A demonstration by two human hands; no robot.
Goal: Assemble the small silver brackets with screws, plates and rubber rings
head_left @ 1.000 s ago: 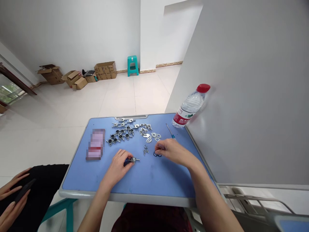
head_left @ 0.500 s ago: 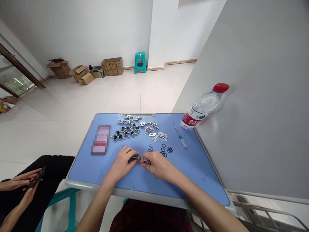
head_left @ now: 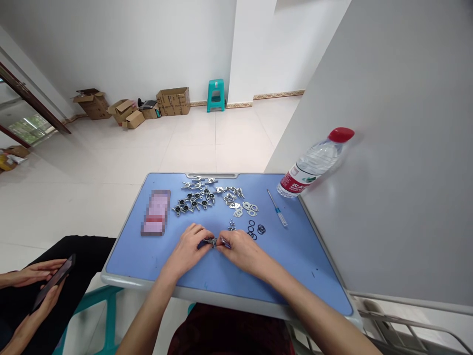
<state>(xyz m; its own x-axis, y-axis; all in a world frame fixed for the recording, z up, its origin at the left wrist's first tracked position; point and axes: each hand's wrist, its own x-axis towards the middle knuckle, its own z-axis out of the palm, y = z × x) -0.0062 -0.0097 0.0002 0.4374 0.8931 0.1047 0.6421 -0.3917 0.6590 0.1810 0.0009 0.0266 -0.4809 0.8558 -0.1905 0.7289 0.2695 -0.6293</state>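
Note:
My left hand (head_left: 192,246) is closed, its thumb and fingers pinching a small metal fitting (head_left: 212,241) just above the blue table (head_left: 155,266). Close against it, my right hand (head_left: 238,249) grips a small tool with a shiny purplish handle (head_left: 225,242); its tip is too small to make out. Just beyond my right fingers lie a little heap of screws (head_left: 231,225) and several black O-rings (head_left: 261,229). Farther back are flat metal flange plates (head_left: 252,213), fittings with black discs (head_left: 194,205) and bare metal fittings (head_left: 198,185).
A screwdriver (head_left: 278,209) lies at right, near a red-capped water bottle (head_left: 308,167) beside a grey partition (head_left: 402,172). A blurred pinkish rectangle (head_left: 157,212) lies at left. Another person's hands hold a phone (head_left: 54,283). Cardboard boxes (head_left: 173,102) and a teal stool (head_left: 216,96) stand behind.
Both my hands stay together at the metal fitting, with slight finger movement. The other person's phone has tilted and shifted a little. The whole view has moved slightly.

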